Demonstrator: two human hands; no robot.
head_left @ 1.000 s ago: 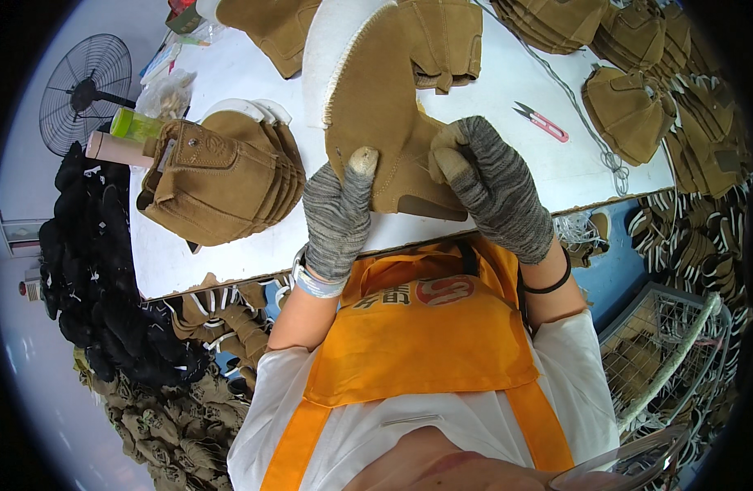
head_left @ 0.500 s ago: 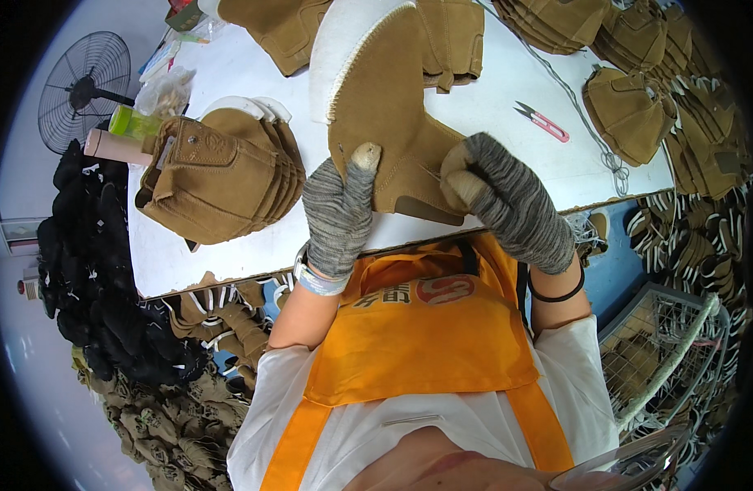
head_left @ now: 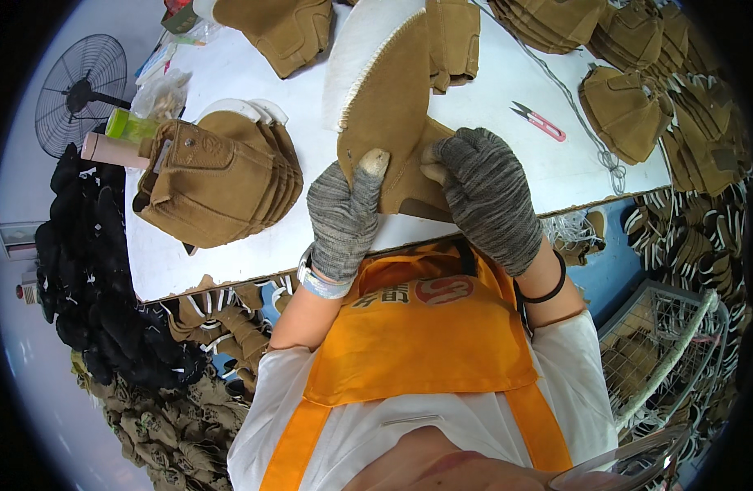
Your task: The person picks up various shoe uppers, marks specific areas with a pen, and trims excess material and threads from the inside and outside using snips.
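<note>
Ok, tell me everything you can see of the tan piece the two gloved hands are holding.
The tan piece looks like suede, a rounded, pointed-oval shoe part with pale stitching along its left edge and a white fleecy lining showing beyond that edge. It stands tilted, tip pointing away over the white table. The left hand pinches its lower left, bare thumb tip on the face; the right hand grips its lower right, where a darker flap shows. Its underside is hidden.

Both hands, left hand (head_left: pixel 342 219) and right hand (head_left: pixel 487 192), wear mottled grey knitted gloves. The tan boot upper (head_left: pixel 390 123) looks matt, suede-like, with a fleecy white lining. The worktop (head_left: pixel 229 254) is smooth white.
</note>
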